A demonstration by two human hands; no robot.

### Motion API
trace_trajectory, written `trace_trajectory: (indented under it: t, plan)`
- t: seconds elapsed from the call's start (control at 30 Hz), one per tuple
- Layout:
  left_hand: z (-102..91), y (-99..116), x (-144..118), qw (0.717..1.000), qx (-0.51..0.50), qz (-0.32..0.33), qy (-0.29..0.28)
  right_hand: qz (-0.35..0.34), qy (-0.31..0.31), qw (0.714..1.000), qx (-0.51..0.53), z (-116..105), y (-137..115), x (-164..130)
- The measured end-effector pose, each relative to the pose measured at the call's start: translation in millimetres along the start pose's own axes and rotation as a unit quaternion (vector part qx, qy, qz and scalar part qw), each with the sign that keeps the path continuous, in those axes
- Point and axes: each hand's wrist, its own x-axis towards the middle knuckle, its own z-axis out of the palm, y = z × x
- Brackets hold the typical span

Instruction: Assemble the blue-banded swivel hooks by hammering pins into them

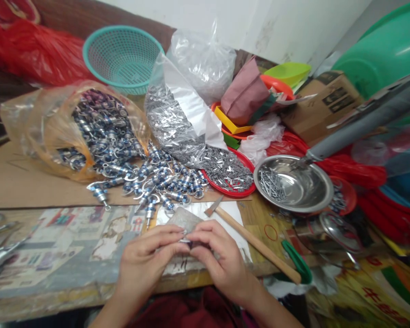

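**Fingertip assembly of a small part at the near bench edge**

Nearest: left hand (146,259) and right hand (218,262) meet fingertip to fingertip over a grey metal block (184,218) on the bench. Fingers of both are drawn narrow, pinching a small part (187,240) between them; it looks like one of the blue-and-silver fittings, but it is mostly covered and I cannot be sure. To do this well, judged from the grip: keep the part low over the block, wrists braced on the bench edge, so a slip drops it close by.

Just right of the hands: a wooden-handled hammer (253,241), lying free.

Further back: a loose spill of blue-and-silver fittings (157,180) from an open clear bag (48,132); a red tray (241,189) of small grey pieces; a steel bowl (307,191) with a few nails or pins.

Far: teal basket (123,57), cardboard box (323,107).

Hard to read: the part's shape, and the things at the left edge, cut off.
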Motion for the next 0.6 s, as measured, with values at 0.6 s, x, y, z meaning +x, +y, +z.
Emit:
trace_trajectory:
  t: [0.6]
  plan:
    - [-27.7,27,-1,0.977,0.074,0.102,-0.172,-0.154,-0.011,0.984,-0.085,-13,-10,-17]
